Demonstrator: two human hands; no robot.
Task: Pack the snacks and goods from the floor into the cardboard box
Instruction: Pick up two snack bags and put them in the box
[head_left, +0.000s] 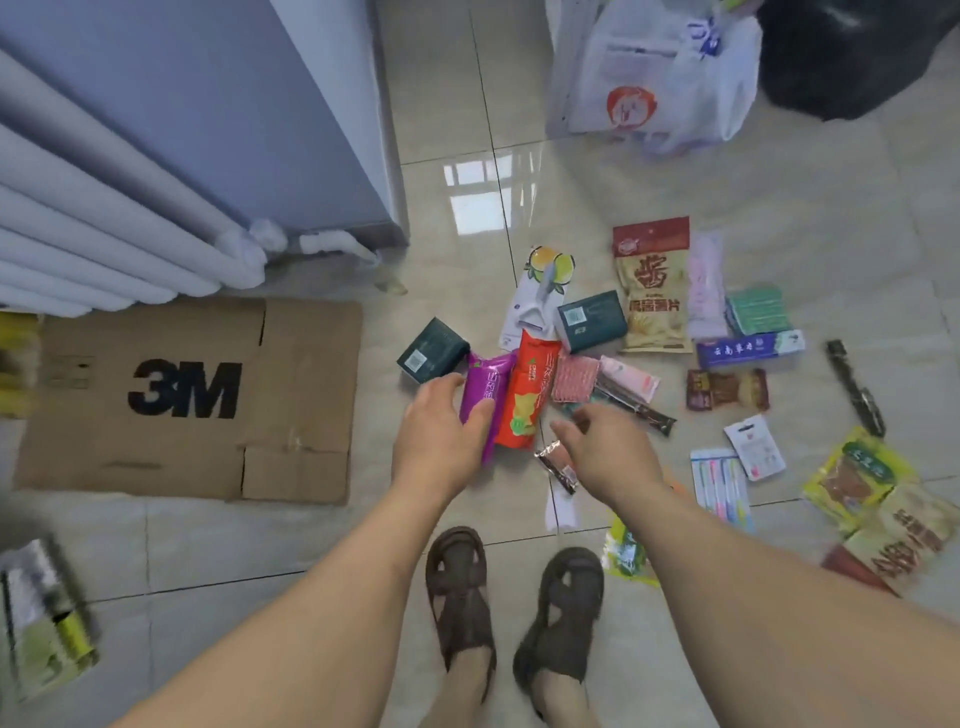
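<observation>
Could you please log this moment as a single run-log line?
left hand: grips purple snack pack | right hand: open above floor items | cardboard box: flat, unassembled

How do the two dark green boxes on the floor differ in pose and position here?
The left green box sits turned at a diagonal beside the left hand and the purple packet. The right green box lies closer to level, farther from both hands, against the potato chip bag. Both are dark green with a white label facing up.

Both bare arms reach forward and down. The left hand (439, 431) seems to curl its grip around the purple packet (483, 402). The right hand (608, 449) hovers just right of it, fingers loosely bent.
</observation>
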